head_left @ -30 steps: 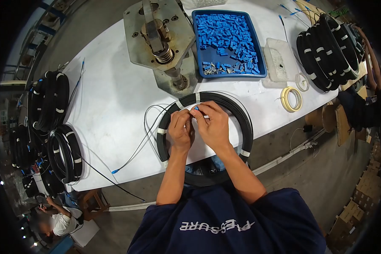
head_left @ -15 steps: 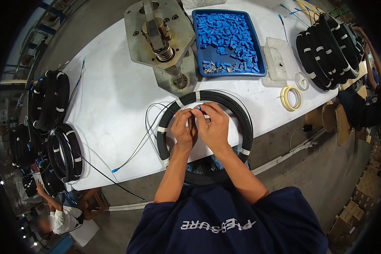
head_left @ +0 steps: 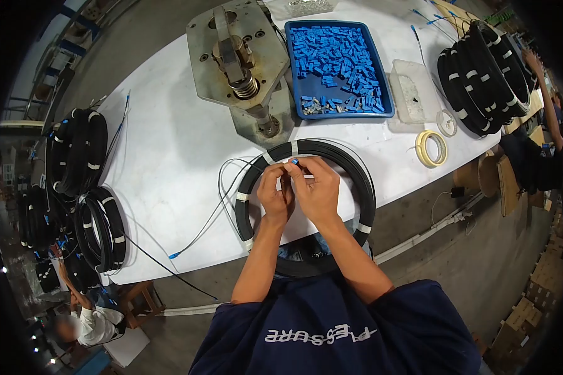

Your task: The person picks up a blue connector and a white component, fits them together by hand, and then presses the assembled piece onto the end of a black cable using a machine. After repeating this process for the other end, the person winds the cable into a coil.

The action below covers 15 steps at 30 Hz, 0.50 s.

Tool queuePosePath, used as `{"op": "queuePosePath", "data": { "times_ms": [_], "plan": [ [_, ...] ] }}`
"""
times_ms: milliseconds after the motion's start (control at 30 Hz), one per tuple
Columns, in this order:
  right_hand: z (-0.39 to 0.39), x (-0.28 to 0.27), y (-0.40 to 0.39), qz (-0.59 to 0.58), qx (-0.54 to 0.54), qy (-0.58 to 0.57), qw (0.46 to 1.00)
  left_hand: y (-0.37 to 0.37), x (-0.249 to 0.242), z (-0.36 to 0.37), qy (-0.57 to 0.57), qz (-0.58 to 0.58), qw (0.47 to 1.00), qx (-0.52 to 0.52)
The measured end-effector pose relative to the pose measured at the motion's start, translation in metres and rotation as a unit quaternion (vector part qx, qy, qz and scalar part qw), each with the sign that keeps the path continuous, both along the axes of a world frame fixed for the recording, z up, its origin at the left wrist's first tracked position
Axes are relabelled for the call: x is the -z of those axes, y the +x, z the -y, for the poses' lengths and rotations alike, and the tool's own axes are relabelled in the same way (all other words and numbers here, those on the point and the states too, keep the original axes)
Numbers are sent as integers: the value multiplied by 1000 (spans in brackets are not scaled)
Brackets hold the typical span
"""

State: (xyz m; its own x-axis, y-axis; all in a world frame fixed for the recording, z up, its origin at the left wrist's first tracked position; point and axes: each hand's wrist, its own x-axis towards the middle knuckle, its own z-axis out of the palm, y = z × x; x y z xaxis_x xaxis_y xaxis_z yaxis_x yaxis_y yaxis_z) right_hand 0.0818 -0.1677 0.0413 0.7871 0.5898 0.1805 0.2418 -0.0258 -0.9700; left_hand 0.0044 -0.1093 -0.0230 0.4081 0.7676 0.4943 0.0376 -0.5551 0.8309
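My left hand [head_left: 275, 195] and my right hand [head_left: 317, 192] meet above the far part of a black cable coil [head_left: 367, 194] banded with white tape. Between the fingertips shows a small blue connector [head_left: 294, 162], pinched by my right hand. My left fingers are closed beside it, and what they hold is hidden. A thin cable loops out to the left of the coil and ends in a blue connector [head_left: 174, 255] on the white table [head_left: 162, 187].
Beyond the coil stand a metal press [head_left: 238, 56] and a blue tray [head_left: 338, 115] of blue connectors. A clear container [head_left: 413, 94] and tape roll [head_left: 431, 149] lie right. More coils [head_left: 485, 78] [head_left: 100, 228] flank the table. Co-workers [head_left: 97, 325] are at both sides.
The view has shifted slightly, so the table and its things appear a little lower. My hands keep nearly the same pinched pose. The co-worker's arm at the lower left has moved.
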Motion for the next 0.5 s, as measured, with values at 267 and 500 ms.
{"op": "queuePosePath", "data": {
  "times_ms": [267,500],
  "plan": [
    [0,-12,2,-63,-13,3,998,4,-2,-3,47,12,999,-21],
    [4,-11,17,-101,-56,31,993,5,-8,-2,13,4,1000,-19]
  ]
}}
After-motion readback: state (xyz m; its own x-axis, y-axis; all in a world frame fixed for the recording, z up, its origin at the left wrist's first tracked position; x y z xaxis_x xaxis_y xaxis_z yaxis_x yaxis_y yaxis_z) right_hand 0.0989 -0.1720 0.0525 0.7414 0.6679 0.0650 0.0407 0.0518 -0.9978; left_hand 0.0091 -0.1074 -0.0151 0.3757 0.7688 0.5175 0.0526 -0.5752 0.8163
